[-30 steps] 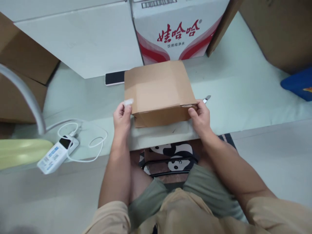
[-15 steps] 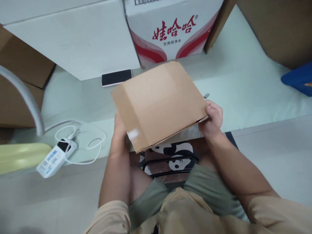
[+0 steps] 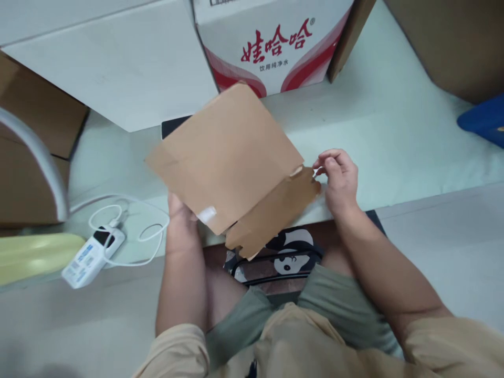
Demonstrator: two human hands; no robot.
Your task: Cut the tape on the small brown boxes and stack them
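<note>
A flat brown cardboard box [image 3: 232,152] is held tilted above my lap, a small white patch near its lower left corner. My left hand [image 3: 181,210] grips its left side from beneath, with most of the fingers hidden behind the cardboard. Along the lower right edge, a flap [image 3: 275,212] with notched ends hangs folded out. My right hand [image 3: 339,181] is beside the flap's right end, its fingers loosely curled and apart; whether a fingertip touches the flap is unclear. Behind the box, a dark-screened phone [image 3: 173,127] is partly covered.
A white box [image 3: 114,68] and a red-and-white water carton [image 3: 275,52] stand at the back of the pale green surface [image 3: 378,131]. On the left lie a white power bank [image 3: 92,257] with a looped cable and a yellow object [image 3: 39,254]. A blue object [image 3: 482,123] is at right.
The box has shifted left and turned. Its flap has swung out on the near right side, and my right hand has let go of that edge. A small metal tip beyond the box is no longer visible.
</note>
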